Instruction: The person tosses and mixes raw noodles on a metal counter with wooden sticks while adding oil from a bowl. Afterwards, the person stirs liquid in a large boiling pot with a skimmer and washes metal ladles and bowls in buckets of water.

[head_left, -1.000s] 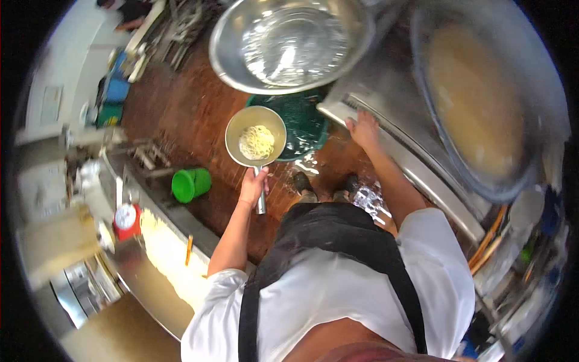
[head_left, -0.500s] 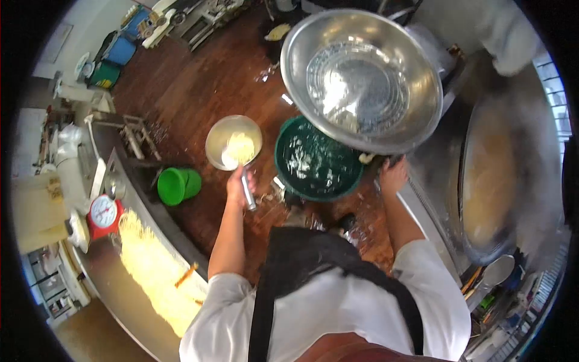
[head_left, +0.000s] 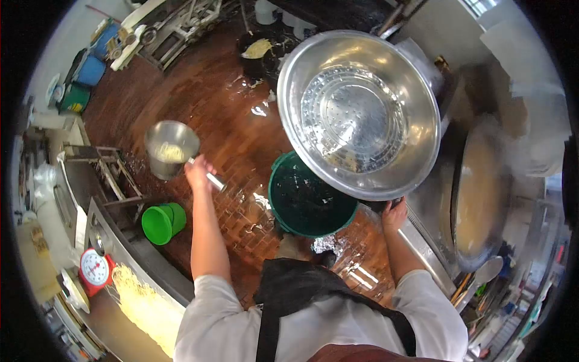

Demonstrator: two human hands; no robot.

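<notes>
My left hand (head_left: 198, 174) is closed round the handle of a metal scoop (head_left: 173, 134), held out over the floor with some pale noodles (head_left: 169, 152) in its bowl. At the right, the fingers of my right hand (head_left: 395, 214) are bent at the near rim of a large metal basin (head_left: 356, 108) with small holes in its bottom. The basin looks empty apart from wet shine. Partly beneath it is a dark green tub (head_left: 309, 202) of dark liquid.
A steaming round vat (head_left: 476, 193) is at the right. A bright green bucket (head_left: 163, 224) stands at the left, near a red scale (head_left: 96, 270) and a counter heaped with noodles (head_left: 148, 308). Crates and machinery (head_left: 175, 27) are at the far left.
My left hand has moved left and outward with the scoop. The view has shifted, and the basin and green tub appear lower in it. My right hand stays at the basin's rim.
</notes>
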